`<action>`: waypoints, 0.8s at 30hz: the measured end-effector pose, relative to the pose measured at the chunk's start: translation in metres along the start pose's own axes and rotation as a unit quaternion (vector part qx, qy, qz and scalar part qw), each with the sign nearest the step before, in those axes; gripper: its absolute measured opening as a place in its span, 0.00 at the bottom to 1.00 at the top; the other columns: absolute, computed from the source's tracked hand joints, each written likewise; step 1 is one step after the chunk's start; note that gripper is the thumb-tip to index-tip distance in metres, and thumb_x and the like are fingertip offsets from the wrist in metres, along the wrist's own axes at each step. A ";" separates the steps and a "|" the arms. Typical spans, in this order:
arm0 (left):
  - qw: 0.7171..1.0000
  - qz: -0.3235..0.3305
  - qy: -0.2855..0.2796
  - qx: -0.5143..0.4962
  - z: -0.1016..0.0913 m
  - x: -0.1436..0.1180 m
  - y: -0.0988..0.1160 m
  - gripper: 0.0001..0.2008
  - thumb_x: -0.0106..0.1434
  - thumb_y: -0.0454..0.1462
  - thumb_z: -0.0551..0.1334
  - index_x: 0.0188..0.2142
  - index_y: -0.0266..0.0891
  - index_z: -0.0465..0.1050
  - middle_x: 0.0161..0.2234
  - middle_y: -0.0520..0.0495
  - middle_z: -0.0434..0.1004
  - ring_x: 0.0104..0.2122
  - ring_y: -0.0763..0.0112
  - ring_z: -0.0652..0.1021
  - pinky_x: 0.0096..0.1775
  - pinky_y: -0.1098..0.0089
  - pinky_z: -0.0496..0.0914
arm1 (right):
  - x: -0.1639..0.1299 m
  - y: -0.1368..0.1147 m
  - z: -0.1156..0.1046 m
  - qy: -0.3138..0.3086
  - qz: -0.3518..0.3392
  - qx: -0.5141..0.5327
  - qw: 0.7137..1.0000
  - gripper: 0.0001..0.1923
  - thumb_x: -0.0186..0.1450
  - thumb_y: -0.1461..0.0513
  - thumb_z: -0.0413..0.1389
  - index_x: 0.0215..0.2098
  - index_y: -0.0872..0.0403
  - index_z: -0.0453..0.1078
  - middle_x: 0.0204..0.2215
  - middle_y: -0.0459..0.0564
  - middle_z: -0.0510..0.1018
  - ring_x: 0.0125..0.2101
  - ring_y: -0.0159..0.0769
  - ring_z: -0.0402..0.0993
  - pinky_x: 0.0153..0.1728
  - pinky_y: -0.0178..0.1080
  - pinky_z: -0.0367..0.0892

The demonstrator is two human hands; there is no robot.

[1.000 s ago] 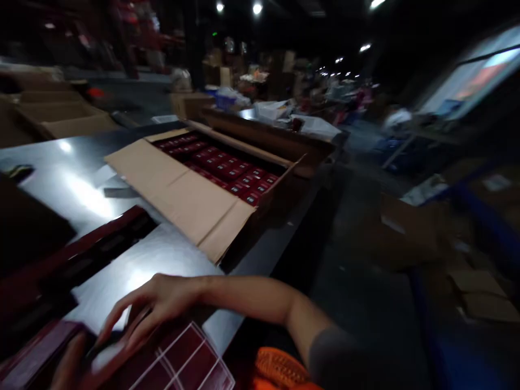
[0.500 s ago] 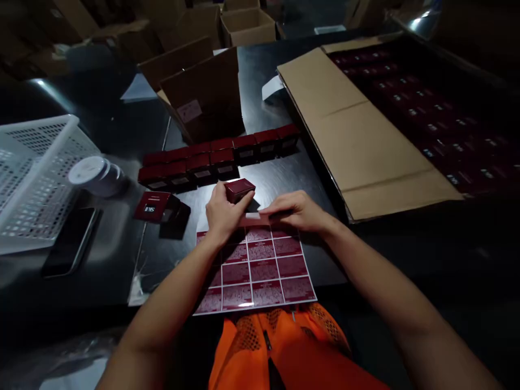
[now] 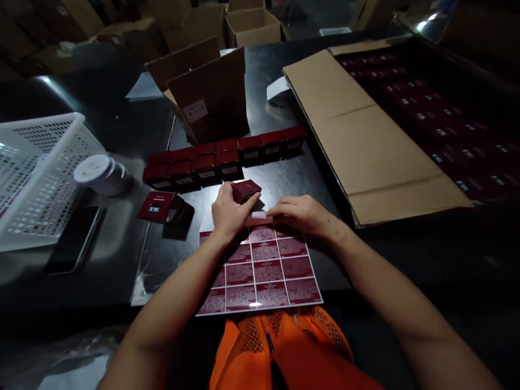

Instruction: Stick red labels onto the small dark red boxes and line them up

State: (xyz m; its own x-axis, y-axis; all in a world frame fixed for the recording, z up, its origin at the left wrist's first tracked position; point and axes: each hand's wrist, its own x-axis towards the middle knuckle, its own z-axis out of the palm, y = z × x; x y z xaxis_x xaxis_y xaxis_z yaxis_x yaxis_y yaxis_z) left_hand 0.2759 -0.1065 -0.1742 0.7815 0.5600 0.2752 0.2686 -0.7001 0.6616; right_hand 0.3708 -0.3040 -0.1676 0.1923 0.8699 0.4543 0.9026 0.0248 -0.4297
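Observation:
A small dark red box is gripped in my left hand, above the top edge of a label sheet. The sheet carries rows of dark red printed stickers and lies at the table's front edge. My right hand is closed on a sticker at the sheet's top row, its fingertips pressed together at the sticker's right end. Part of the sticker looks pale, and my left thumb is close to its other end. To the left, another red box lies tilted beside a dark one.
Red boxes stand in rows behind my hands. An upright open carton is behind them. At right, a large carton's flap borders many packed red boxes. A white basket, a round white tub and a phone are left.
The whole view has shifted slightly, so things appear a little further right. My hands keep nearly the same hold on the box and the sticker.

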 end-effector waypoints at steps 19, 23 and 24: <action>0.999 0.026 0.001 0.024 -0.004 -0.004 0.005 0.22 0.56 0.53 0.69 0.40 0.41 0.70 0.36 0.49 0.74 0.34 0.63 0.75 0.37 0.66 0.66 | 0.005 -0.016 0.005 0.015 0.111 0.119 0.987 0.08 0.62 0.72 0.60 0.35 0.55 0.78 0.32 0.48 0.83 0.33 0.32 0.79 0.37 0.33 0.71; 0.999 0.027 -0.019 0.037 -0.002 -0.004 0.005 0.22 0.56 0.53 0.69 0.39 0.42 0.70 0.36 0.48 0.75 0.35 0.62 0.76 0.37 0.66 0.66 | 0.002 -0.011 0.003 0.019 0.098 0.170 0.980 0.07 0.64 0.69 0.60 0.36 0.54 0.80 0.31 0.47 0.84 0.31 0.31 0.80 0.35 0.32 0.71; 0.999 0.027 -0.019 0.039 -0.001 -0.004 0.005 0.22 0.56 0.54 0.69 0.39 0.42 0.69 0.36 0.48 0.75 0.35 0.62 0.75 0.37 0.66 0.66 | 0.001 -0.009 0.002 0.017 0.087 0.170 0.981 0.07 0.65 0.68 0.60 0.37 0.54 0.80 0.31 0.47 0.84 0.31 0.30 0.80 0.35 0.31 0.71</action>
State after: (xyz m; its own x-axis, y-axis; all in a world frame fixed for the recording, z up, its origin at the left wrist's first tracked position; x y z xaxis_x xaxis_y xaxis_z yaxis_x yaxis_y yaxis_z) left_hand 0.2733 -0.1120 -0.1710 0.8166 0.5045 0.2805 0.2682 -0.7619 0.5896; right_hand 0.3617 -0.3021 -0.1648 0.3506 0.8587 0.3737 0.6750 0.0449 -0.7364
